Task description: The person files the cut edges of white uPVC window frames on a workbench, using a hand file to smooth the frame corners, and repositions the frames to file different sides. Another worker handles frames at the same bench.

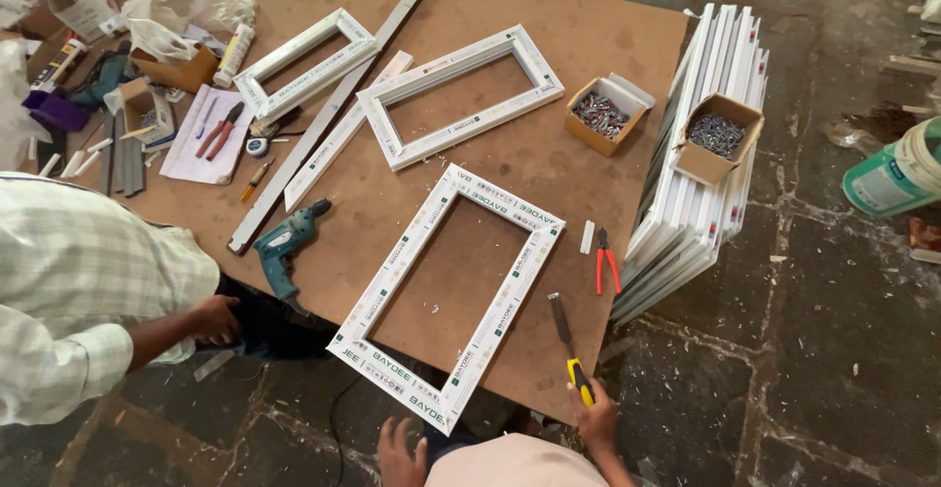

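Observation:
My right hand [596, 416] grips the yellow handle of a chisel [569, 347] at the table's near edge, with the blade lying flat on the brown tabletop [598, 41]. My left hand [399, 453] is below the table edge with its fingers apart and nothing in it. It is close to the near corner of a white rectangular window frame [392, 262] that lies flat between my hands. Red-handled pliers [606, 264] lie just right of the frame.
A person in a checked shirt crouches at the left, one hand [212, 318] by a teal drill [285, 244]. Two more white frames [534, 61] [294, 51] lie farther back. There are two cardboard boxes of screws [600, 115] [718, 135], stacked white frames [686, 222] leaning on the table, and a green bucket [887, 181].

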{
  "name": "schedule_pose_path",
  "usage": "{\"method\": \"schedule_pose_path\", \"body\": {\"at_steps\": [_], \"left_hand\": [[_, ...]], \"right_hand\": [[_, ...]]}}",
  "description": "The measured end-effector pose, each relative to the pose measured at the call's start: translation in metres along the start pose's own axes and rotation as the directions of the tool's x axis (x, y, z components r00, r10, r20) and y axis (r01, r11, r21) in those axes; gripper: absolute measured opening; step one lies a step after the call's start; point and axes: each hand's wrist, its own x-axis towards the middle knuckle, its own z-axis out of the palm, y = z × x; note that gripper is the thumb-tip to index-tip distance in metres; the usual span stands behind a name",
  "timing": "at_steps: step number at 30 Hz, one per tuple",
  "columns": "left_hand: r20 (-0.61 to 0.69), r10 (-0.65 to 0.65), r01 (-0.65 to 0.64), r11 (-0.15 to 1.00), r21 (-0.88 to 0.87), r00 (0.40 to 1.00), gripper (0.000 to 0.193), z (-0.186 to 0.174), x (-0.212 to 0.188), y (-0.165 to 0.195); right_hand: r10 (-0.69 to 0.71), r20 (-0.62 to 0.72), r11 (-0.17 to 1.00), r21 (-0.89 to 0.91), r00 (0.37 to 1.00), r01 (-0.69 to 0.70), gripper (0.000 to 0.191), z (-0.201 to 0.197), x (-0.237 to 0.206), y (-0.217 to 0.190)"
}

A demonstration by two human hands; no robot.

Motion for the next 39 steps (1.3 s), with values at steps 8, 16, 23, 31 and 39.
{"method": "schedule_pose_path", "body": {"at_steps": [8,16,23,31,39], "left_hand": [[0.705,-0.400,0.797,0.442,-0.412,0.586,0.041,0.027,0.023,0.022],[0.755,-0.437,0.812,-0.088,-0.577,0.489,0.045,0.012,0.032,0.007],[0.818,-0.392,0.889,0.002,-0.457,0.421,0.054,-0.020,0.044,-0.034],[0.795,-0.341,0.860,0.294,-0.417,0.502,0.057,-0.039,0.051,-0.075],[0.827,-0.298,0.853,0.384,-0.354,0.477,0.058,-0.066,0.070,-0.120]], "right_hand": [[-0.191,0.014,0.981,0.034,0.981,0.191,0.038,-0.004,0.004,-0.016],[0.146,0.079,0.973,0.170,0.986,-0.158,0.031,-0.002,0.000,-0.019],[0.176,0.222,0.889,0.382,0.959,-0.252,0.030,0.011,0.004,-0.024],[-0.043,0.241,0.937,0.347,0.970,-0.045,0.031,0.046,0.030,-0.072],[-0.527,-0.024,0.802,-0.345,0.849,0.488,0.036,0.075,0.106,-0.136]]}}
